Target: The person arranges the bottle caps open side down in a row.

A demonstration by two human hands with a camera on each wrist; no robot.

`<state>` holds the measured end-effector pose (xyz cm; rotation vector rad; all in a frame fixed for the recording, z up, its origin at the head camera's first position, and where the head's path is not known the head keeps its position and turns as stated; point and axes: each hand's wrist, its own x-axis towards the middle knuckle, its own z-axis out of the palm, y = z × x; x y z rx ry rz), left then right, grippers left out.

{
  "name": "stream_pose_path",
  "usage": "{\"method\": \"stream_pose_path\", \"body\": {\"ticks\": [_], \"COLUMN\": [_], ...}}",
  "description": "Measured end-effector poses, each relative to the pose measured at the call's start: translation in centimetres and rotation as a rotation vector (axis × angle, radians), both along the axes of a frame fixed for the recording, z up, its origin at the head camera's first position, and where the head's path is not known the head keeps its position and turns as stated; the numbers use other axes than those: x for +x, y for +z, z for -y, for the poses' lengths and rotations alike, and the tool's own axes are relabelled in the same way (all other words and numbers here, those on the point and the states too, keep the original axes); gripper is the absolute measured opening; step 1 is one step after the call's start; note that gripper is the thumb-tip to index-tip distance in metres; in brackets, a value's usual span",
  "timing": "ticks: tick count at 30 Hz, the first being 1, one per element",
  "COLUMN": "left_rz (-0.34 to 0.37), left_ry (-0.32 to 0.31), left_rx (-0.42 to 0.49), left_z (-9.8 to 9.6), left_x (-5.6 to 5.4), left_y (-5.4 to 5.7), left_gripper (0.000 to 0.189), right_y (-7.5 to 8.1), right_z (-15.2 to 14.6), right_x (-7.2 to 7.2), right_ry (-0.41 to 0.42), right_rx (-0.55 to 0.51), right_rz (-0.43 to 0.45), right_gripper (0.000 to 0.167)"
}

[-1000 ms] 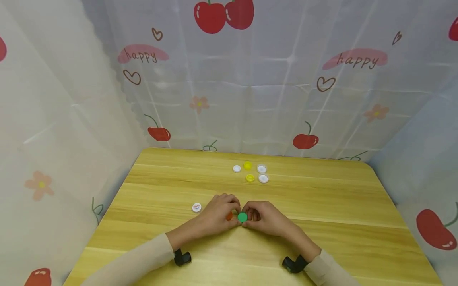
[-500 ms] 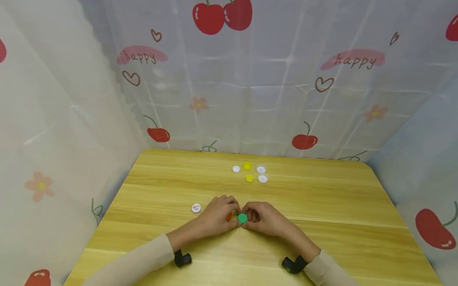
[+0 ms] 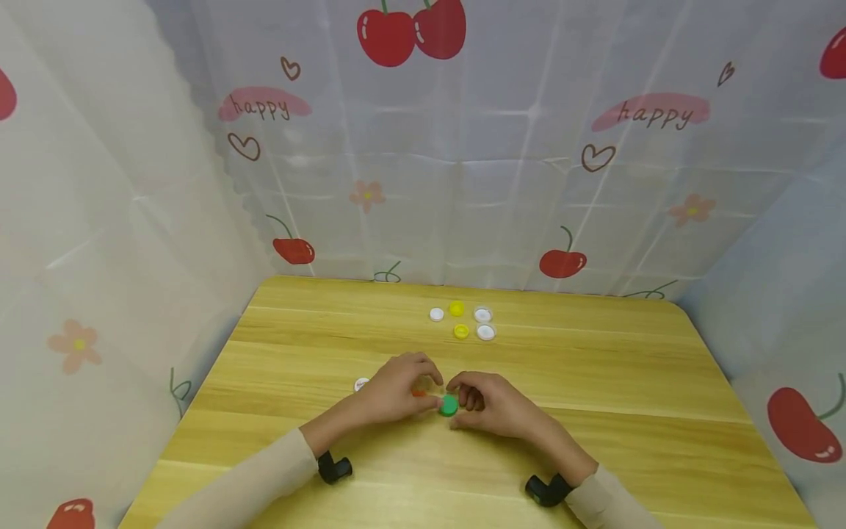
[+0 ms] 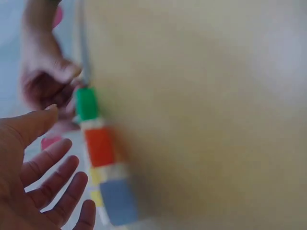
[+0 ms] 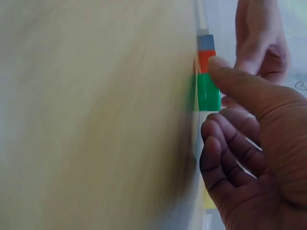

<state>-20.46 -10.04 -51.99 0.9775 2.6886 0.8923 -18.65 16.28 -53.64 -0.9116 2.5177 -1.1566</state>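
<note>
A green round piece like a bottle cap point(image 3: 449, 405) sits on the table between my hands. An orange piece point(image 4: 100, 146) and a blue-grey piece point(image 4: 119, 201) stand in a row with it; in the head view the left hand covers the blue-grey one. My left hand point(image 3: 396, 391) hovers over the orange piece with its fingers spread, thumb close to the green piece. My right hand point(image 3: 494, 404) lies just right of the green piece, thumb and fingers apart around its side; the right wrist view shows the hand's gap without a grip.
A white disc with a printed picture point(image 3: 360, 385) lies left of the left hand, partly covered. Farther back are a white cap point(image 3: 437, 314), yellow caps point(image 3: 457, 308) and two white discs with clear rims point(image 3: 485, 333). Patterned curtains point(image 3: 423, 184) enclose the wooden table point(image 3: 595, 353).
Both hands have loosened from the green piece. My left hand has shifted slightly left and back and spread its fingers; the right thumb has moved away from the fingers.
</note>
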Motion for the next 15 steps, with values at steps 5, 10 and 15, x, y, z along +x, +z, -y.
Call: {"method": "stream_pose_path", "body": {"ticks": [5,10,15], "left_rz": [0.123,0.198,0.194], "left_ry": [0.039,0.075,0.107], "left_rx": [0.19,0.225,0.157], "left_z": [0.6,0.0,-1.9], "left_x": [-2.7,-5.0,-7.0], "left_y": [0.5,-0.1,-0.6], "left_gripper": [0.029,0.031,0.023], "right_y": [0.4,0.4,-0.4], "right_z": [-0.8,-1.6,-2.5], "right_x": [-0.7,-2.7,-5.3], "right_ry": [-0.073,-0.197,-0.312], "right_rx": [-0.045,-0.067,-0.004], "right_rz": [-0.018,-0.126,-0.263], "right_gripper": [0.048,0.038,0.039]}}
